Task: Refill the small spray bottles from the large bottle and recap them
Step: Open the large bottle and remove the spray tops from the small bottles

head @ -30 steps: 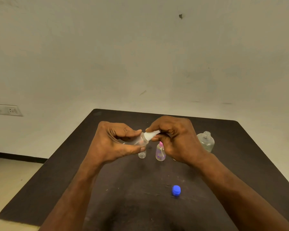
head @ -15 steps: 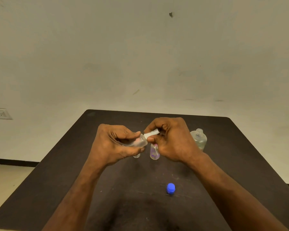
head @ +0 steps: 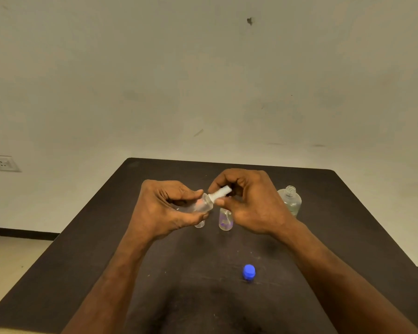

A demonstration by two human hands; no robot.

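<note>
Both hands up over table: left hand grips small spray bottle tilted, long axis rising rightward; right hand fingers pinch its white spray cap.

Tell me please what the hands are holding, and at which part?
The left hand grips the small clear spray bottle by its body; the right hand pinches its white spray cap.

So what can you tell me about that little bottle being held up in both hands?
The small spray bottle is clear, plastic-looking, with a white spray top. It lies tilted nearly sideways above the dark table, top pointing right. The left hand grips its body; the right hand pinches the top. Its fill level can't be seen.
</note>
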